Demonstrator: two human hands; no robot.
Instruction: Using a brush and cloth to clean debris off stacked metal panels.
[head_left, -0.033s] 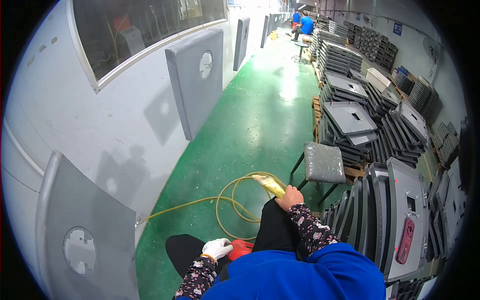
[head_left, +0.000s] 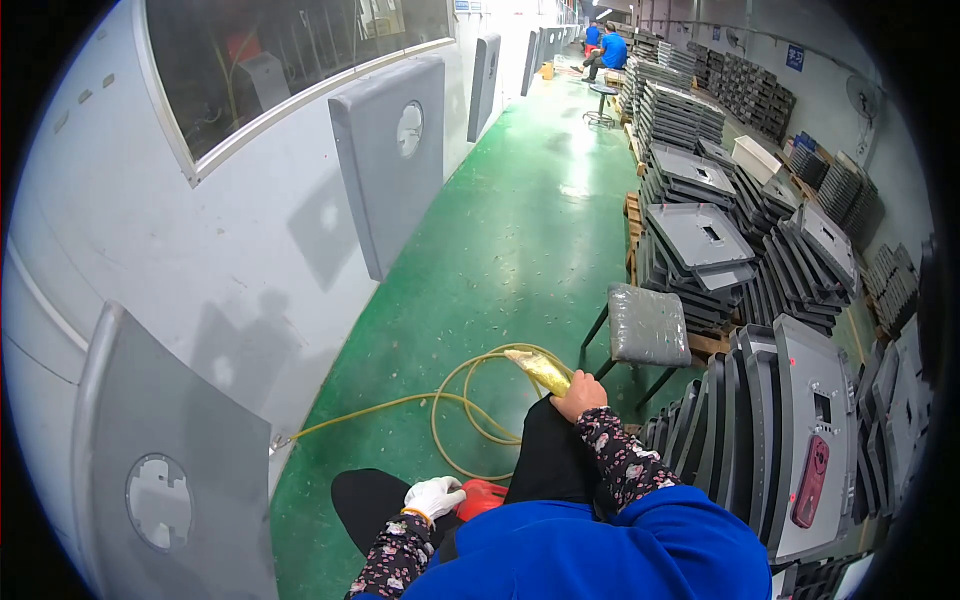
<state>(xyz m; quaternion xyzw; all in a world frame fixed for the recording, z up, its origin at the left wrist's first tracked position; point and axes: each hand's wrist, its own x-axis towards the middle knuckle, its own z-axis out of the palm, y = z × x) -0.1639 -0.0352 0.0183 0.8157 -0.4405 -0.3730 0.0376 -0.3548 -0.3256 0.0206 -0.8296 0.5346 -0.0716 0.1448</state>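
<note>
- Yellow elongated item [head_left: 542,374] with a crumpled, shiny surface and a paler tip: I see it just past the wearer's black-clad right knee, pointing forward and a little left.
- Bare right hand [head_left: 578,397], out of a dark floral sleeve: closed round the item's near end.
- White-gloved left hand [head_left: 432,495]: fingers bent, over the black-clad left thigh beside a smooth red object [head_left: 480,498]. I cannot tell whether it grips anything. The hands are well apart.
- I read the step as simply holding the item at the knee, worked on nothing. Any next move calls, in my judgement, for a firm right grip and feet kept clear of the hose.
- Thin yellow hose [head_left: 434,420]: looped on the glossy green floor [head_left: 520,230], one end at the wall foot. Whether it joins the item I cannot make out.
- Large grey curved panel [head_left: 220,390] with a round cut-out, at left; opposite, grey panels [head_left: 795,400] stand upright in a row, a dark red phone [head_left: 811,482] on the nearest.
- Grey padded stool [head_left: 647,320] with dark legs, beyond the right hand.
- Second grey panel [head_left: 385,190] with a round opening, by the white wall [head_left: 240,230].
- Two blue-shirted people [head_left: 613,50], far down the aisle.
</note>
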